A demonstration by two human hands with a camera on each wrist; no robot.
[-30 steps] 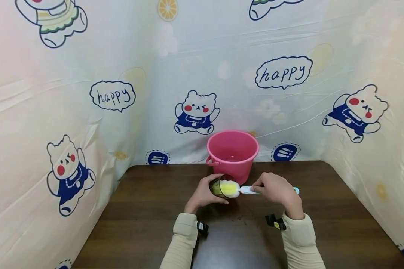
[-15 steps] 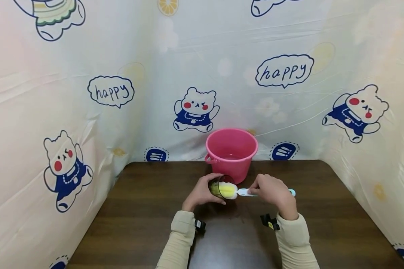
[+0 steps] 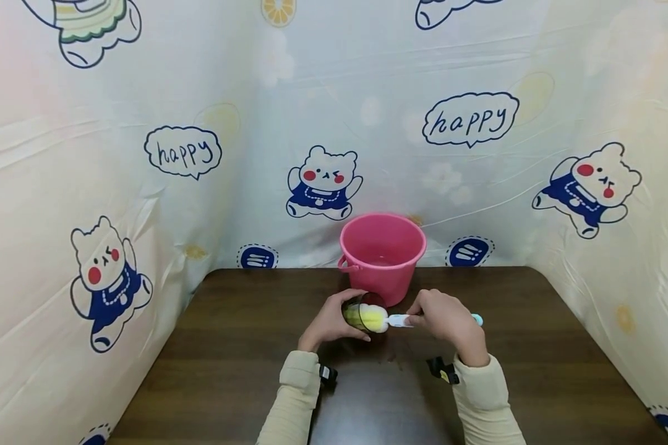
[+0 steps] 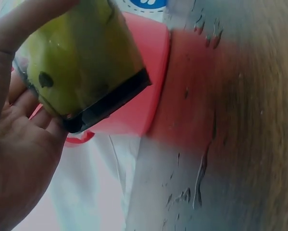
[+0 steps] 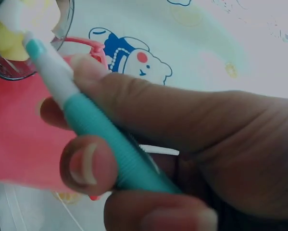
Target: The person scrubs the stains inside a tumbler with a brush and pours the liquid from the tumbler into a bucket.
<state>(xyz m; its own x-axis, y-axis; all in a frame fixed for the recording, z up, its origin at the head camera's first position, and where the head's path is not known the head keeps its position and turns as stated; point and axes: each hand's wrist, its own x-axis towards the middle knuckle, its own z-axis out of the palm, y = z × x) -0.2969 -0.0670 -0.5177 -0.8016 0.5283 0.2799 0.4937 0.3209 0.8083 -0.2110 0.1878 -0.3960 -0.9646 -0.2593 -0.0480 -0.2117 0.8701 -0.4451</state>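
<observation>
In the head view my left hand (image 3: 329, 320) grips a dark see-through glass (image 4: 91, 62) lying on its side in the air, mouth to the right. Inside it sits part of the yellow and white sponge head of a bottle brush (image 3: 374, 318). My right hand (image 3: 445, 318) holds the brush by its handle. Seen from the right wrist, that handle (image 5: 105, 130) is teal and white, with fingers and thumb curled round it. Through the glass wall in the left wrist view, the yellow sponge shows pressed along the inside.
A pink bucket (image 3: 384, 247) stands just behind the glass at the back of the dark wooden table (image 3: 245, 346). Water drops (image 4: 201, 173) lie on the tabletop beneath the hands. A patterned cloth (image 3: 256, 154) hangs behind and at both sides.
Glass, brush and both hands have shifted slightly left in the head view. The sponge head sits a little deeper in the glass than a second ago. The view itself has moved slightly.
</observation>
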